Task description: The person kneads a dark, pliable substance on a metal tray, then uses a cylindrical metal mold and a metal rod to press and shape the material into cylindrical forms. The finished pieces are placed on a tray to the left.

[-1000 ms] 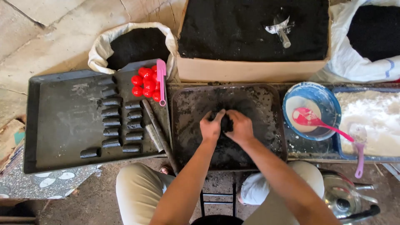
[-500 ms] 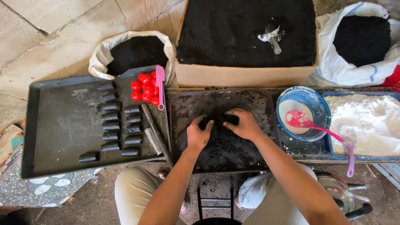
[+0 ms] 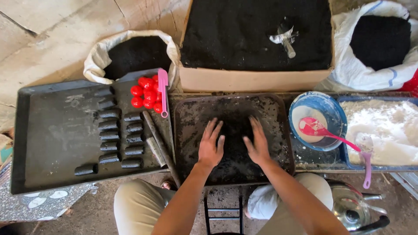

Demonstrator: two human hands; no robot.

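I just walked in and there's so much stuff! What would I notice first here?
Probably the two hands, left hand and right hand, pressed flat with fingers spread on a heap of black powder in the middle tray. Next, the red balls at the top of the left tray, above rows of black rolls. On the right, a blue bowl holds a pink spoon.

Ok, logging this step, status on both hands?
Left hand and right hand open, flat on the black mass in the dark middle tray. Nothing held. Nothing in the way.
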